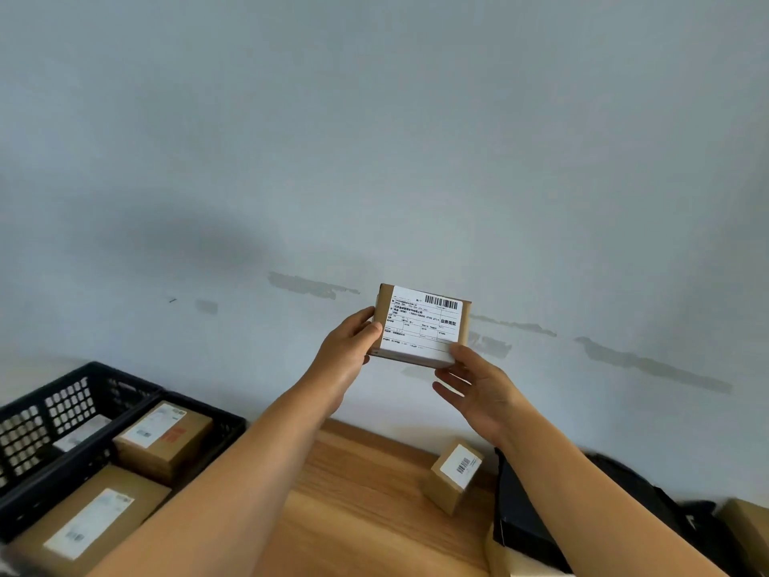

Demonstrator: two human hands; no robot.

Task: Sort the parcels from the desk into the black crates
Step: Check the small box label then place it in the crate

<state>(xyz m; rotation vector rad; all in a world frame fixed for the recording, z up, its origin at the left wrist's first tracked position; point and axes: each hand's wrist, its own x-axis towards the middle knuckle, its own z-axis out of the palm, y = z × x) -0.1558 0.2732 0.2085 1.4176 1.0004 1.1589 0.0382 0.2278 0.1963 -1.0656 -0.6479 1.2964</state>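
Observation:
I hold a small cardboard parcel (422, 324) with a white barcode label up in front of the wall, label facing me. My left hand (347, 354) grips its left edge, thumb on the front. My right hand (472, 387) holds its lower right corner, thumb on the label and fingers underneath. Two black crates stand at the lower left: the far one (62, 403) holds a flat white-labelled item, the near one (199, 414) holds a brown parcel (164, 439). Another labelled parcel (89, 520) lies at the bottom left. A small parcel (455, 474) stands on the wooden desk (366, 505).
A black bag or case (524, 514) lies on the desk's right side, partly behind my right forearm. Part of a cardboard box (749, 530) shows at the far right edge. A pale wall with scuff marks fills the upper view.

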